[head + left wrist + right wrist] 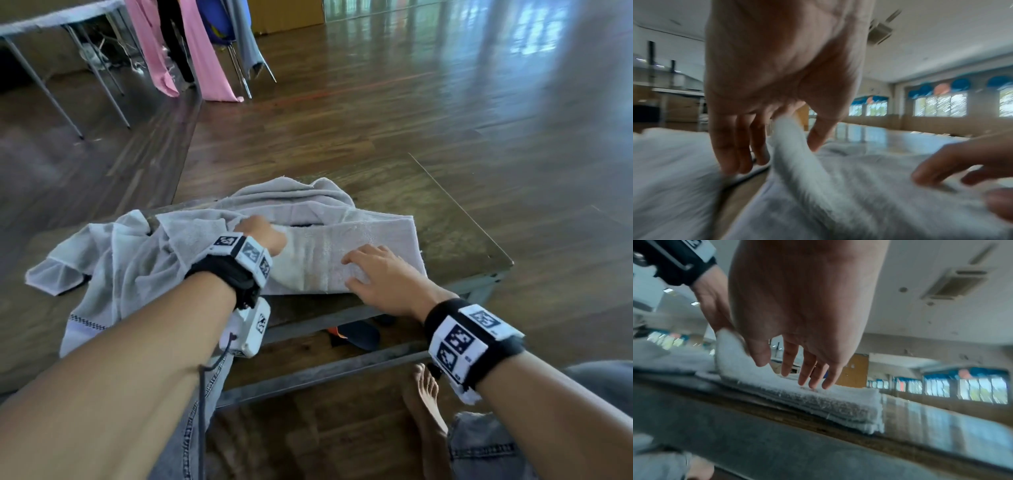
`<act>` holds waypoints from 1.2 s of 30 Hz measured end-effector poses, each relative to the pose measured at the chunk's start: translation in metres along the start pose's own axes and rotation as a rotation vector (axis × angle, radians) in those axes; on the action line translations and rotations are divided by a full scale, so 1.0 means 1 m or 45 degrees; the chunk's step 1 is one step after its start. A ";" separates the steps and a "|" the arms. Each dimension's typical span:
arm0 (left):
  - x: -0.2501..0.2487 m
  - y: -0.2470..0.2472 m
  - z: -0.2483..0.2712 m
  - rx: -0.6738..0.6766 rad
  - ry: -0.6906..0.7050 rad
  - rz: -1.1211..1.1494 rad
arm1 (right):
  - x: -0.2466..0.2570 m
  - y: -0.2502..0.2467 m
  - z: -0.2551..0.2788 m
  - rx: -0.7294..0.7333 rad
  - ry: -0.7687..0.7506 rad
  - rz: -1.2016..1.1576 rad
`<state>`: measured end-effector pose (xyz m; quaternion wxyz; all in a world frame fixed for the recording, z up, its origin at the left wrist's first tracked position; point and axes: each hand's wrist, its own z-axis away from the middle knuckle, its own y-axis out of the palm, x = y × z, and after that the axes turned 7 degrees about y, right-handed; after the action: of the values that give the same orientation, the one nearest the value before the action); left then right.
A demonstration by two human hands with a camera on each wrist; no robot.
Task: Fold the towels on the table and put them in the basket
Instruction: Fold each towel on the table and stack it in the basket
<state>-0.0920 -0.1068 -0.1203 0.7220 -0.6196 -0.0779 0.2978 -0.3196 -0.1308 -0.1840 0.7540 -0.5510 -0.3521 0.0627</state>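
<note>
Low dark-brown wooden table w/ grey metal frame (445,240) stands on a glossy wood-plank floor (376,102). Across its near-left part lies a heap of pale grey terry towels (301,202), partly crumpled. One thin grey cloth w/ a checkered hem band (102,274) hangs off the table's left edge. At the front, a folded pale grey terry towel w/ faint woven stripes (376,229) lies flat, its near edge just beside the table's front edge; the right wrist view shows several stacked layers (838,404).

Left hand (260,233) is on the folded towel's left end; in the left wrist view thumb and fingers (735,146) pinch a raised fold of terry, which stands up between them. Right hand (380,274) rests on the towel's near-right part, fingers straight and slightly spread, tips touching the cloth (813,378).

Both wrists wear black straps w/ white marker tags. Under the table: a dark sandal w/ orange trim (356,334). Bare foot (424,394) at lower right. Far left, pink cloth (205,51) hangs near a grey-legged table (41,20).
</note>
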 end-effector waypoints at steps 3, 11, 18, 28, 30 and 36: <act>0.032 0.016 0.005 0.112 -0.085 0.069 | 0.002 0.002 0.002 -0.015 -0.090 0.117; 0.045 0.036 0.008 0.080 -0.138 0.328 | 0.031 0.023 -0.017 0.083 -0.221 0.234; 0.040 0.028 0.004 0.039 -0.166 0.450 | 0.047 0.029 -0.025 0.086 -0.196 0.229; -0.035 0.003 0.023 -0.266 0.538 0.507 | 0.023 -0.016 -0.024 -0.094 0.376 -1.375; -0.055 0.008 0.034 -0.096 0.774 0.652 | 0.008 -0.025 -0.020 -0.086 0.437 -1.750; -0.074 0.053 0.045 -0.027 0.907 0.606 | -0.025 -0.031 -0.005 -0.158 0.569 -1.761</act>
<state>-0.1918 -0.1048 -0.1415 0.6086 -0.6920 0.3183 0.2225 -0.3438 -0.1583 -0.1694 0.6424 -0.2438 -0.4602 -0.5623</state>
